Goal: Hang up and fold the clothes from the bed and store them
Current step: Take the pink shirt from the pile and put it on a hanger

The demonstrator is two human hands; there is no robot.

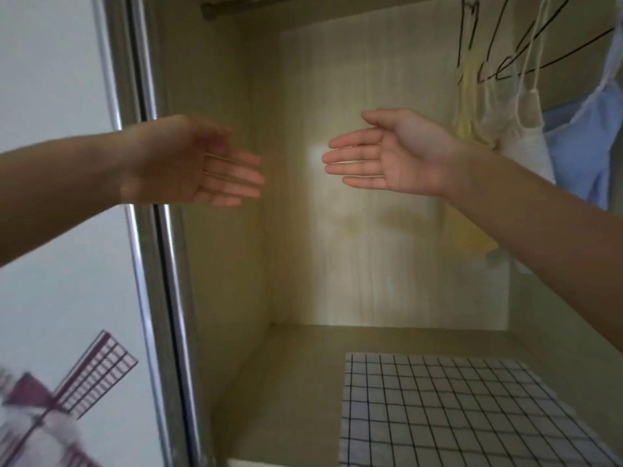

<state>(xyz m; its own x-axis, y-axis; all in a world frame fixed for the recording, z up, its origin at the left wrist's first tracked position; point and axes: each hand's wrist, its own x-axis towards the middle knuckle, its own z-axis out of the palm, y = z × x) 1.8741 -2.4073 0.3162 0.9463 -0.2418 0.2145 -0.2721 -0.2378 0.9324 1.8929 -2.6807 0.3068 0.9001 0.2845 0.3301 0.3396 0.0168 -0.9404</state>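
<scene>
I face an open wardrobe. My left hand [195,163] and my right hand [387,153] are held up in front of it, palms turned toward each other, fingers straight, holding nothing. On the wardrobe floor [296,365] at the lower right lies a folded white cloth with a black grid pattern [455,412]. At the upper right hang a yellow garment [468,106], a white garment [526,143] and a light blue garment [586,143] on thin black hangers [499,59]. The metal rail [242,3] runs along the top.
A sliding door [67,264] with a chrome frame [155,251] and a purple windmill print [97,369] stands on the left. The wardrobe's back panel [371,247] is pale wood. The left part of the rail carries no hangers.
</scene>
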